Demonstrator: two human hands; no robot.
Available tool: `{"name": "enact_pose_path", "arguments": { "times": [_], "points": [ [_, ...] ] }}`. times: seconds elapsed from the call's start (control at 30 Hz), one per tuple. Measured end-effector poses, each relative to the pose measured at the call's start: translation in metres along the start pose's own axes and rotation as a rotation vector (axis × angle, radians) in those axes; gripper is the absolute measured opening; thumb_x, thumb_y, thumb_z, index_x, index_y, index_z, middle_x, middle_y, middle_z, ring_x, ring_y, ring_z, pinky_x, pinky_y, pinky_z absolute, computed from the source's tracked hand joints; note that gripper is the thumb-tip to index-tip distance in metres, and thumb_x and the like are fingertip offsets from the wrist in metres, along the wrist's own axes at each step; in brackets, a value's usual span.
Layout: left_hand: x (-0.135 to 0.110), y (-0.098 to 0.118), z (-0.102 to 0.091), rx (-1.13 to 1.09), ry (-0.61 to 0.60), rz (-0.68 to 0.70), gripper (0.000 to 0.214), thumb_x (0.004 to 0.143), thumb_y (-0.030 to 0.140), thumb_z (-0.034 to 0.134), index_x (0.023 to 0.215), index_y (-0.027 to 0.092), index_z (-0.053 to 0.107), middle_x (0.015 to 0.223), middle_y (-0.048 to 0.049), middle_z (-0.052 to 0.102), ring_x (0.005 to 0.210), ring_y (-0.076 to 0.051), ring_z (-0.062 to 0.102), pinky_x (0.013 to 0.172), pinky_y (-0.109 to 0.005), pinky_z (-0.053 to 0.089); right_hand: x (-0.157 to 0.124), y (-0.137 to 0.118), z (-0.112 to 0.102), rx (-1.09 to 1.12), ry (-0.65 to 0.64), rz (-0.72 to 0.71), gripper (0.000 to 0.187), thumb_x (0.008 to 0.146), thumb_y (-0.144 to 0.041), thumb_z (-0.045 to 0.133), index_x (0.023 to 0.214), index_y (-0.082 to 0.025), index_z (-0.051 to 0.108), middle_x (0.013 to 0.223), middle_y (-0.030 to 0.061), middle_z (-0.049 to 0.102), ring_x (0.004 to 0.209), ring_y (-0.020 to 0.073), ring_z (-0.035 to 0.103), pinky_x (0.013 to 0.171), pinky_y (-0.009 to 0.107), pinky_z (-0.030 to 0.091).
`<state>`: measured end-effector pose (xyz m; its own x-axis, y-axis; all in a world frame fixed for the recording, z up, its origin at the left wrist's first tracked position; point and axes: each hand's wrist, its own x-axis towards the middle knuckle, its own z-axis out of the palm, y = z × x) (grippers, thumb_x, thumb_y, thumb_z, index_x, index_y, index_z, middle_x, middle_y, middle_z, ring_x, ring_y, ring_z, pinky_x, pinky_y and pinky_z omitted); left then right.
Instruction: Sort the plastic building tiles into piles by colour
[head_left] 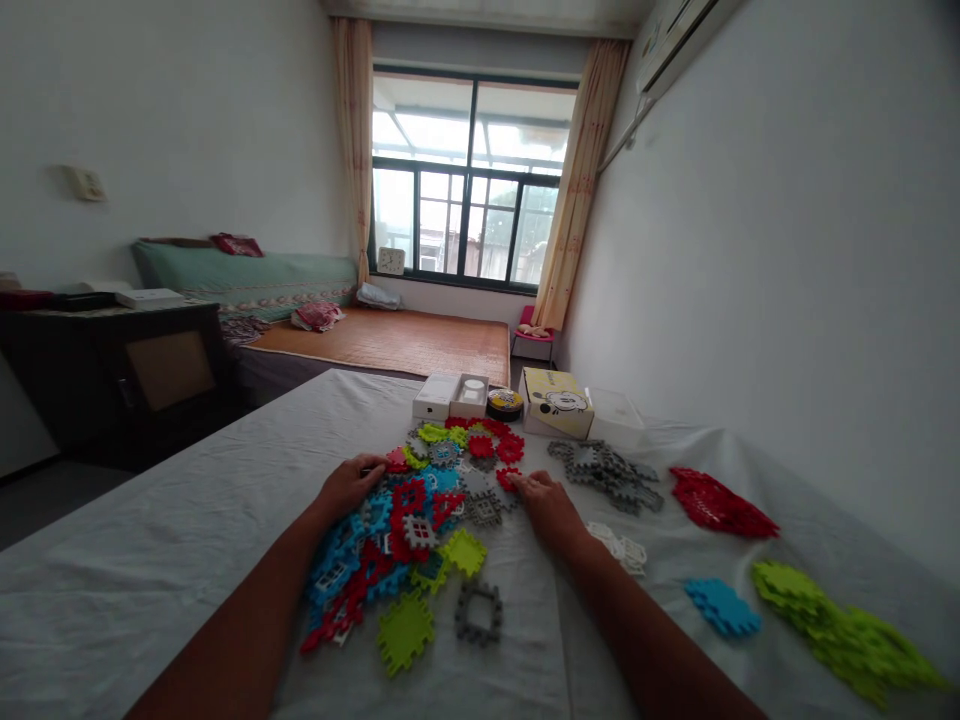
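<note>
A mixed heap of flat plastic interlocking building pieces (412, 530) lies on the white sheet in front of me, in red, blue, grey and yellow-green. My left hand (352, 486) is at the heap's left edge, its fingers bent together on a red piece (397, 459). From the right, my right hand (549, 505) pinches another red piece (508, 479) at its edge. Nearest to me lie a yellow-green piece (405, 632) and a grey square frame piece (463, 612). My fingers partly hide both held pieces.
Sorted by colour on the right are grey pieces (611, 475), white pieces (619, 548), red pieces (721, 502), blue pieces (722, 606) and yellow-green pieces (844, 632). Behind the heap stand white boxes (435, 396), a round tin (505, 402) and a yellow box (556, 403).
</note>
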<state>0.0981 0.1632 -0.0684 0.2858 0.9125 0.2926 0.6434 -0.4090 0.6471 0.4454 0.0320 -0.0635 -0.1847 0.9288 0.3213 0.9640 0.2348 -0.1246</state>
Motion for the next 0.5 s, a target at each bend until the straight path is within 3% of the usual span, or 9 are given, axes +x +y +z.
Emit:
{"name": "enact_pose_path", "arguments": {
  "times": [0.27, 0.37, 0.43, 0.5],
  "points": [
    [0.007, -0.007, 0.000, 0.014, -0.020, -0.014, 0.051, 0.069, 0.059, 0.050, 0.094, 0.021, 0.072, 0.103, -0.0053, 0.072, 0.099, -0.026, 0.065, 0.088, -0.031, 0.049, -0.001, -0.002, -0.010, -0.147, 0.054, -0.012, 0.027, 0.085, -0.015, 0.050, 0.108, -0.021, 0.063, 0.098, 0.0093, 0.069, 0.095, 0.0240, 0.056, 0.078, 0.035, 0.042],
    [0.007, -0.004, -0.004, 0.011, -0.016, -0.021, 0.050, 0.068, 0.060, 0.051, 0.093, 0.023, 0.073, 0.101, -0.0034, 0.073, 0.098, -0.027, 0.065, 0.088, -0.031, 0.050, -0.004, -0.004, -0.012, -0.145, 0.079, -0.025, 0.027, 0.084, -0.012, 0.048, 0.103, -0.022, 0.064, 0.096, 0.0078, 0.069, 0.094, 0.0241, 0.057, 0.079, 0.036, 0.042],
    [0.008, -0.003, -0.008, 0.000, 0.055, -0.011, 0.047, 0.069, 0.059, 0.051, 0.091, 0.024, 0.073, 0.103, -0.0030, 0.073, 0.100, -0.027, 0.065, 0.087, -0.031, 0.050, -0.006, -0.005, -0.016, -0.135, 0.113, -0.013, 0.026, 0.084, -0.014, 0.048, 0.100, -0.023, 0.065, 0.095, 0.0065, 0.069, 0.095, 0.0244, 0.058, 0.081, 0.036, 0.041],
    [0.009, -0.006, -0.014, -0.021, 0.207, -0.037, 0.046, 0.070, 0.058, 0.051, 0.092, 0.023, 0.072, 0.105, -0.0031, 0.072, 0.101, -0.027, 0.064, 0.087, -0.032, 0.052, -0.006, -0.001, -0.023, -0.119, 0.172, 0.025, 0.024, 0.083, -0.016, 0.049, 0.098, -0.025, 0.066, 0.094, 0.0060, 0.069, 0.097, 0.0251, 0.058, 0.081, 0.036, 0.041]
  ]
}}
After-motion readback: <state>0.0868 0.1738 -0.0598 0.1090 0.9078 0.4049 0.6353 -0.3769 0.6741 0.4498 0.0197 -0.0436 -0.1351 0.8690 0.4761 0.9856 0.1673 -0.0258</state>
